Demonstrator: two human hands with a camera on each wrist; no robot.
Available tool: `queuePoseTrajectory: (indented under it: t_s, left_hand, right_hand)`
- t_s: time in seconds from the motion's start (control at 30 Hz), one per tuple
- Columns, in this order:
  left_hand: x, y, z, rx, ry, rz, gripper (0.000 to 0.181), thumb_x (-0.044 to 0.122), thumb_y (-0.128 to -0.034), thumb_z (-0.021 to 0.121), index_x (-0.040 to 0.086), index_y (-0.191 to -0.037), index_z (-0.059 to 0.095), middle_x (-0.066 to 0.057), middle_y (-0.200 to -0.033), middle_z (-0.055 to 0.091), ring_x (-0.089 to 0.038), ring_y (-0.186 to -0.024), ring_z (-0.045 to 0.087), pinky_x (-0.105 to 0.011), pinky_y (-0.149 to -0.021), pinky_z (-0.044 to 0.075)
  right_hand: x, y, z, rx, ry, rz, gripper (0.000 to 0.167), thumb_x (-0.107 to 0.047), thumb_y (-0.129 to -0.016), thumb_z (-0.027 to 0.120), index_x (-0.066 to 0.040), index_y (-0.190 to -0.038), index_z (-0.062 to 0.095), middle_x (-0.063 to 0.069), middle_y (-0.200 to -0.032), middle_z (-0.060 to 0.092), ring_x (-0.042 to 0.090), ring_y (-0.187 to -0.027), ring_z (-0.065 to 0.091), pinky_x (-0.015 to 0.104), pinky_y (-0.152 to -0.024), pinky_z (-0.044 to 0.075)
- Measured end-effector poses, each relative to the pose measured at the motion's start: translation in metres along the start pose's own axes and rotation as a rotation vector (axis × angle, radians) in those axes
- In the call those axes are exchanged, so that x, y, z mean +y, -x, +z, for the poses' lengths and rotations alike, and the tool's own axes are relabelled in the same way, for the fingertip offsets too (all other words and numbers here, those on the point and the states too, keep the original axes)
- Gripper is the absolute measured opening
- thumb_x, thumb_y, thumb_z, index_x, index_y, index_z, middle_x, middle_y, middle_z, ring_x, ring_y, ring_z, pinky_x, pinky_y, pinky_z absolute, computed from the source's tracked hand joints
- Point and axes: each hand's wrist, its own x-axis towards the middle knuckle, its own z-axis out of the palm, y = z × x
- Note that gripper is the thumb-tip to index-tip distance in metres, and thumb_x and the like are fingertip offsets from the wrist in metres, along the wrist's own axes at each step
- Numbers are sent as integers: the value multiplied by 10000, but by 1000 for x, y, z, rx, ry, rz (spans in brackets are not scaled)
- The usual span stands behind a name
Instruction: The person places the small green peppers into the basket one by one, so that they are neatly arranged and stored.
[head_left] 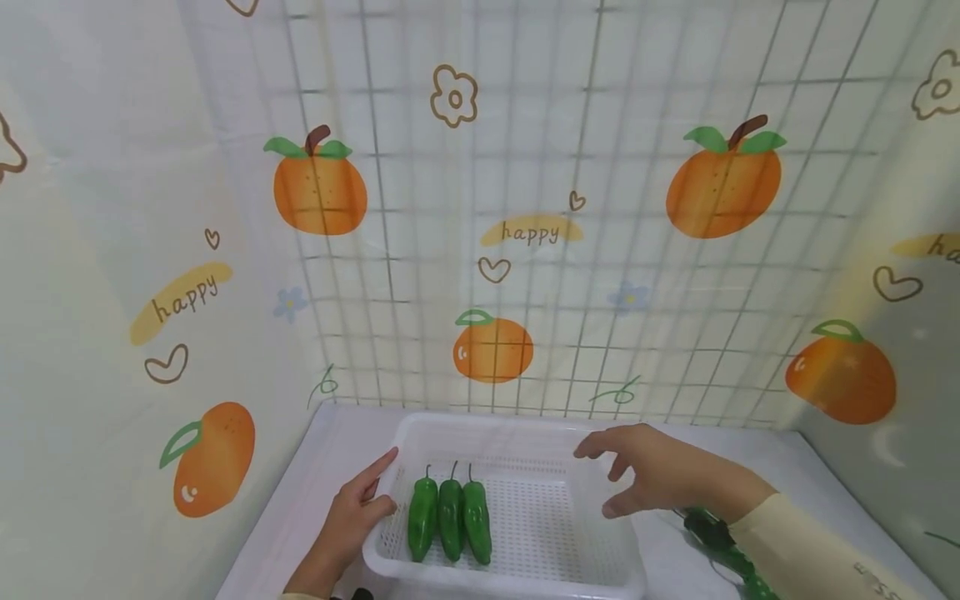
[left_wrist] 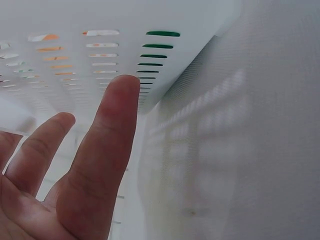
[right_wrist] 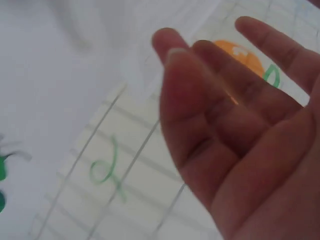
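A white plastic basket (head_left: 528,575) with slotted sides stands on the table. Three long green peppers (head_left: 452,521) lie side by side in its left part, stems pointing away from me. At the basket's left side is my left hand (head_left: 348,517), its thumb and index finger stretched toward the rim; the left wrist view shows straight fingers (left_wrist: 112,130) close against the slotted wall. Over the right side of the basket hovers my right hand (head_left: 652,467), fingers spread and loosely bent, holding nothing. Whether it touches the rim cannot be seen.
More green peppers (head_left: 712,533) lie on the table right of the basket, partly hidden by my right sleeve (head_left: 802,542). Behind rises a pale curtain (head_left: 525,167) printed with oranges over a wire grid, with curtain walls on both sides. A small dark object (head_left: 362,594) shows at the bottom edge.
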Motion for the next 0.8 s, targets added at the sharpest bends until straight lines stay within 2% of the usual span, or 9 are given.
queuePoseTrajectory:
  t_s: [0.2, 0.27, 0.43, 0.57, 0.67, 0.8]
  left_hand:
    - [-2, 1, 0, 5, -6, -13, 787, 41, -862, 650, 284, -1595, 494, -101, -1476, 615, -322, -1231, 671, -368, -850, 619]
    - [-1, 1, 0, 7, -10, -17, 788, 42, -860, 648, 288, -1593, 497, -97, -1478, 615, -312, -1228, 673, -370, -844, 621]
    - [1, 2, 0, 10, -20, -22, 782, 44, -862, 641, 294, -1590, 502, -100, -1472, 620, -316, -1198, 687, -380, -805, 631]
    - [1, 2, 0, 10, -11, -16, 786, 44, -859, 639, 293, -1592, 500, -113, -1473, 618, -335, -1185, 690, -386, -795, 633]
    - [0, 1, 0, 7, -2, -5, 784, 41, -861, 633, 287, -1593, 499, -130, -1472, 617, -351, -1184, 689, -398, -795, 635]
    - [0, -1, 0, 11, -3, 0, 777, 40, -868, 625, 285, -1594, 498, -140, -1460, 625, -355, -1178, 693, -404, -793, 636]
  right_hand:
    - [24, 35, 5, 31, -25, 197, 698, -313, -676, 999, -314, -1302, 691, -57, -1266, 672, 222, -1039, 665, 401, -739, 624]
    - [32, 47, 9, 29, -33, 236, 694, -312, -654, 1006, -302, -1280, 706, -52, -1236, 689, 228, -1026, 670, 432, -736, 631]
    - [55, 74, 16, -30, -52, 294, 638, -259, -646, 1004, -291, -1221, 729, -42, -1159, 718, 242, -1002, 690, 518, -806, 621]
    - [74, 91, 23, -73, -78, 401, 621, -209, -660, 993, -271, -1221, 734, -7, -1138, 721, 261, -994, 678, 570, -838, 599]
    - [87, 105, 28, -104, -126, 493, 627, -289, -676, 989, -234, -1246, 732, 17, -1166, 722, 274, -1008, 668, 564, -829, 599]
    - [107, 120, 32, -122, -151, 552, 672, -420, -664, 986, -185, -1241, 733, 40, -1138, 718, 282, -976, 663, 519, -797, 611]
